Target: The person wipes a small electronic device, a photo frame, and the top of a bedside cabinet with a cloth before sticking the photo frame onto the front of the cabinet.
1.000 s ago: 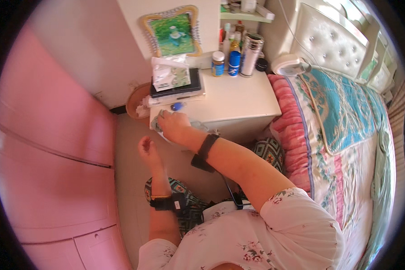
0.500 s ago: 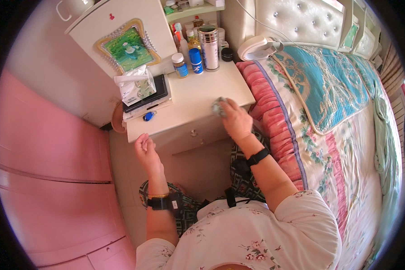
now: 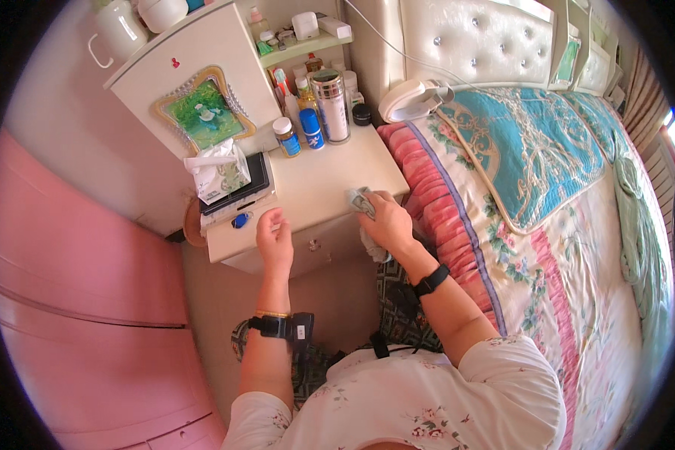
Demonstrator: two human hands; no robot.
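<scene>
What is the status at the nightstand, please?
Right hand shut on cloth at nightstand front edge. Left hand open, resting there. Bottles clustered behind.

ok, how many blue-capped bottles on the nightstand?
2: one amber-bodied bottle with a blue cap and one all-blue bottle, side by side at the back left of the nightstand. More may hide behind the steel tumbler.

A small cream bench (image 3: pixel 319 187) stands beside a bed. At its ten o'clock corner lies a tissue pack (image 3: pixel 219 171) on a black tray (image 3: pixel 259 174); bottles (image 3: pixel 298 133) and a steel flask (image 3: pixel 331 105) cluster at twelve o'clock.
</scene>
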